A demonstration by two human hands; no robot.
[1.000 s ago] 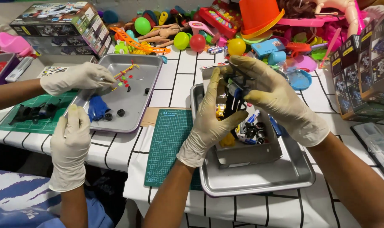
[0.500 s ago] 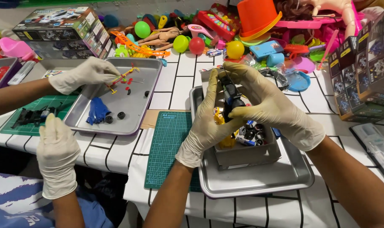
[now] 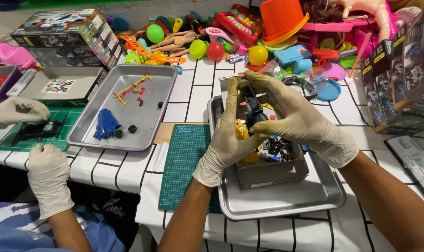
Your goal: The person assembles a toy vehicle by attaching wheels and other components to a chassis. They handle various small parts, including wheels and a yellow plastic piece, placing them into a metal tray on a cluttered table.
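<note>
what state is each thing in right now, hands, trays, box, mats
left hand: gloved, closed on the dark toy chassis
right hand: gloved, also gripping the chassis from above
small box: open, full of loose parts, sitting in the near tray
far tray: holds a blue part, small black wheels, red and yellow bits
green cutting mat: flat, partly under the near tray
co-worker's gloved hands: one rests at the table edge

Cream latex glove on left hand [image 3: 230,140], matching glove on right hand [image 3: 296,119], forearms apparently bare
</note>
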